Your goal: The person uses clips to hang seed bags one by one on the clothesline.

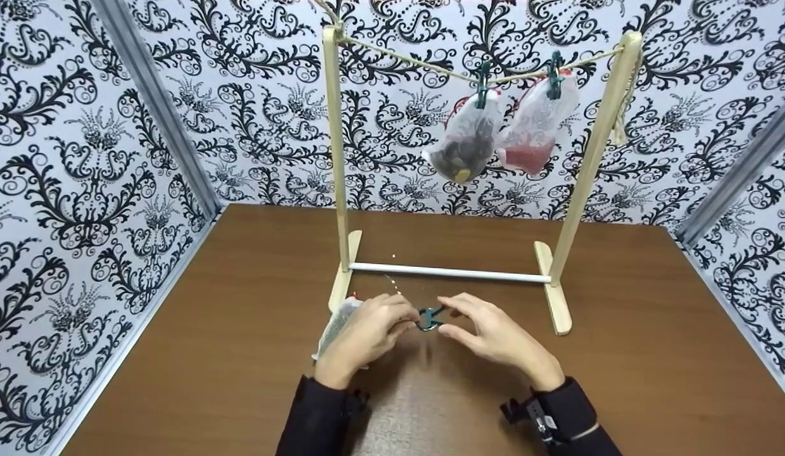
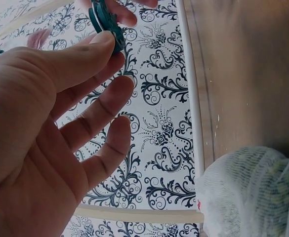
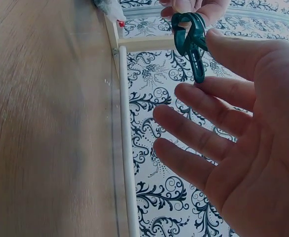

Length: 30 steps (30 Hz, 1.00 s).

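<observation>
A dark green clothespin [image 1: 428, 318] is held over the table between both hands. My left hand [image 1: 376, 326] pinches its rounded end between thumb and forefinger, with the other fingers loosely bent in the left wrist view. My right hand [image 1: 494, 332] has its thumb and forefinger on the clothespin's two spread handles; its other fingers extend free in the right wrist view. Beside the left wrist lies a white mesh bag [image 2: 248, 192] with greenish contents, partly hidden by that hand in the head view.
A wooden stand [image 1: 335, 158] carries a sagging rope [image 1: 405, 60]. Two mesh bags hang there from green clothespins, one with dark contents [image 1: 462, 152], one with pink [image 1: 528, 152]. A white bar [image 1: 449, 272] joins the stand's feet. Small white bits lie on the brown table [image 1: 240, 329]. Patterned walls surround it.
</observation>
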### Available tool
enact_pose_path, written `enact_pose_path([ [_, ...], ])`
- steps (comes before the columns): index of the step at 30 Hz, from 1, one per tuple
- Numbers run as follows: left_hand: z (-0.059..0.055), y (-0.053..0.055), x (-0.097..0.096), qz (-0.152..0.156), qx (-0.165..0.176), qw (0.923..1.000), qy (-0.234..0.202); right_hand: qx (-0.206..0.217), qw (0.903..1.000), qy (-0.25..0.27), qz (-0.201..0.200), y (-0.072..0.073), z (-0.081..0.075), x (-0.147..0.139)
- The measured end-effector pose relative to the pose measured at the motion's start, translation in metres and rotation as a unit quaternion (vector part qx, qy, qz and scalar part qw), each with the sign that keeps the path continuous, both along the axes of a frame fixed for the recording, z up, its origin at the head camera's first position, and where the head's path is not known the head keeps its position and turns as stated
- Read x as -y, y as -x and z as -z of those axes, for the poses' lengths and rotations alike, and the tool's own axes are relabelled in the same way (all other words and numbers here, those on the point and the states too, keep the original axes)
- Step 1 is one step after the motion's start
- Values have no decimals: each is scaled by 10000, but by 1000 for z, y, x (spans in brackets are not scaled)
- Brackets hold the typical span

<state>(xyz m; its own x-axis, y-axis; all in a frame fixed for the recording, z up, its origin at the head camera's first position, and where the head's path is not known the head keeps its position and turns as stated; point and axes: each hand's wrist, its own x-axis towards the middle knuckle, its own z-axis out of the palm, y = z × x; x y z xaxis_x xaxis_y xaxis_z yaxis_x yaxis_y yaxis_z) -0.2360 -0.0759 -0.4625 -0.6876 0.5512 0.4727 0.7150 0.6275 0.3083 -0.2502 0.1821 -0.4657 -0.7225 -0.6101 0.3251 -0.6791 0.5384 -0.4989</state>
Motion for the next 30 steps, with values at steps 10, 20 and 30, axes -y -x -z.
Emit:
enact_pose_path([
  [10, -1, -2, 0, 57, 133, 9999, -34, 206, 9997, -50, -134, 1, 3, -2],
  [20, -2, -2, 0, 102, 502, 9987, -22, 333, 9993, -148, -102, 2, 2, -3],
  [30, -2, -1, 4, 330, 1007, 9941, -215, 98, 9991, -293, -276, 2, 4, -2],
])
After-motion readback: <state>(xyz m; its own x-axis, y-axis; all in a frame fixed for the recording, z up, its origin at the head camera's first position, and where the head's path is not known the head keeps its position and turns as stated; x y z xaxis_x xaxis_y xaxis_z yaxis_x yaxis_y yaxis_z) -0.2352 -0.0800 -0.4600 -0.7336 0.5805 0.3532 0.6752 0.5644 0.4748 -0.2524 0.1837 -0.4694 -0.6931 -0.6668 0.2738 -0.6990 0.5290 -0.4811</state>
